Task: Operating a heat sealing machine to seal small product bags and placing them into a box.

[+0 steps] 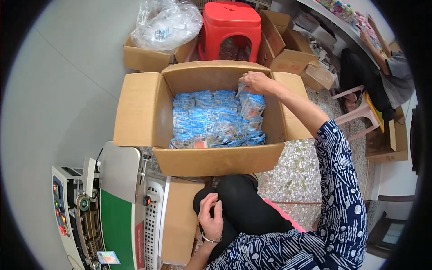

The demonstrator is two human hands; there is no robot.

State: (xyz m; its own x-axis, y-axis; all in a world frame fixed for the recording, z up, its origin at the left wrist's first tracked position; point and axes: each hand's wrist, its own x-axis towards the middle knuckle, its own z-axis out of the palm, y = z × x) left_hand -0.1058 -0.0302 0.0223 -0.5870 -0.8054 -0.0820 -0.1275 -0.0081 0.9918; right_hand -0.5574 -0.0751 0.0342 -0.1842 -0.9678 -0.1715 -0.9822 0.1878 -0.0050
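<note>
A large open cardboard box [216,163] stands in front of my knees, its flaps folded outward. Rows of small clear plastic packets with blue-striped tops [198,119] fill its lower part. My right hand [257,83] reaches into the far right corner of the box. Its fingers are pinched on the top edge of a plastic packet [252,105], partly hidden under the hand. My left hand [210,217] hovers over my lap with loosely curled fingers a little apart, and nothing shows in it.
Left of me is a sealing machine with a green belt [116,220]; a small packet [108,257] lies at its near end. A white plastic basket [154,225] adjoins it. Beyond the box stand a red stool [231,27] and more cartons [288,58]. Another person [391,72] sits at the right.
</note>
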